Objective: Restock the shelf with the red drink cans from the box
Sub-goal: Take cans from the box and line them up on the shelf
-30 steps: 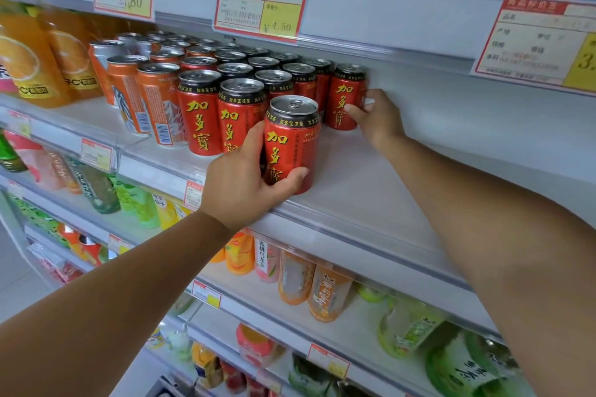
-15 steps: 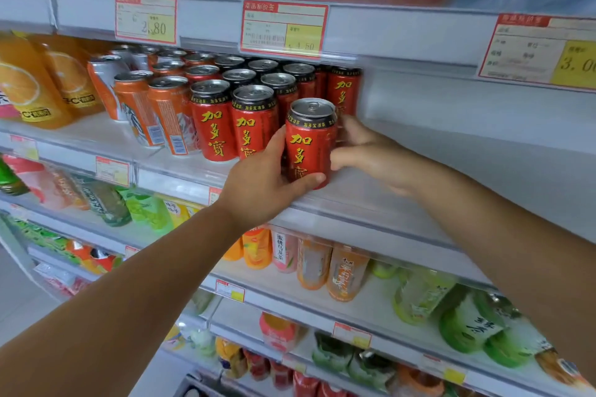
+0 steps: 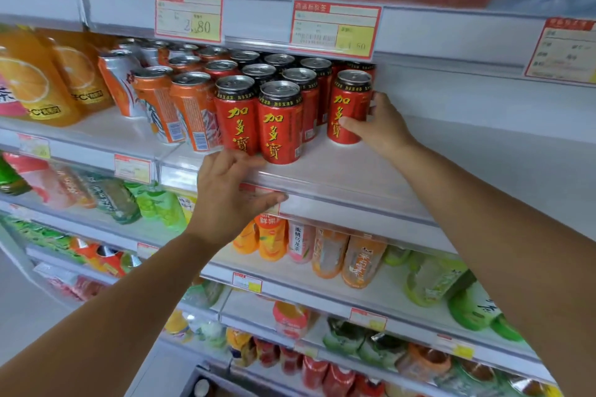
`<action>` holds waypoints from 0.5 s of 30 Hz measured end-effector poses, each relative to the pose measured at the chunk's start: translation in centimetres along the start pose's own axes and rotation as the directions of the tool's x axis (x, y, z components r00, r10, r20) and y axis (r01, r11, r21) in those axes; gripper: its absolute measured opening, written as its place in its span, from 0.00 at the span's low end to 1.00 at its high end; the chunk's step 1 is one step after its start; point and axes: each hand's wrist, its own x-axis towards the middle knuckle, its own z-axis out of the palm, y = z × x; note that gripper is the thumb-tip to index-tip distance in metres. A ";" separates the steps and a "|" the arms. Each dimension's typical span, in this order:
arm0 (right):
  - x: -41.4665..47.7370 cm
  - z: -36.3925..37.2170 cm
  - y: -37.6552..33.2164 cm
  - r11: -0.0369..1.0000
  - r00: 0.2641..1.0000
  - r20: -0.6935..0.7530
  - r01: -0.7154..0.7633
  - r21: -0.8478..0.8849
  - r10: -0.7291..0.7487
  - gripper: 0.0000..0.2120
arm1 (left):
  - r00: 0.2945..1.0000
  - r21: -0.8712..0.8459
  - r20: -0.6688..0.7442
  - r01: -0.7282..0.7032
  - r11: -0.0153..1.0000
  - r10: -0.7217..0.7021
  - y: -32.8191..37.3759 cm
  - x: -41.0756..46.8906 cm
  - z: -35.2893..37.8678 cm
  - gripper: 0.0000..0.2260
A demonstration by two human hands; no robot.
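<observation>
left hand (image 3: pixel 232 200) at the shelf (image 3: pixel 354 177) edge, fingers loosely spread, holding nothing. red cans (image 3: pixel 258 119) fill several rows. right hand (image 3: pixel 382 127) fingers grip one can (image 3: pixel 346 106) standing at the block's right end. restocking judged partly complete.

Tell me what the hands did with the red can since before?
The left hand let go of the red can and dropped to the shelf edge. The right hand took it and moved it rightward and back, next to the rows. The other red cans and orange cans stayed put.
</observation>
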 end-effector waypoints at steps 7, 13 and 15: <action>3.0 1.5 0.7 0.999 0.999 -0.035 -0.028 0.020 0.028 0.30 | 1.000 -0.020 -0.004 -0.018 1.000 0.018 -0.1 -0.4 0.4 0.27; 3.1 2.5 1.9 0.997 0.996 -0.082 -0.015 0.075 0.022 0.26 | 1.000 -0.025 0.001 -0.022 0.999 0.022 -0.3 -0.5 0.7 0.27; 3.0 2.4 1.9 0.997 0.996 -0.076 -0.035 0.075 0.041 0.27 | 1.000 -0.035 0.020 -0.016 0.999 0.017 -0.4 -0.5 0.6 0.27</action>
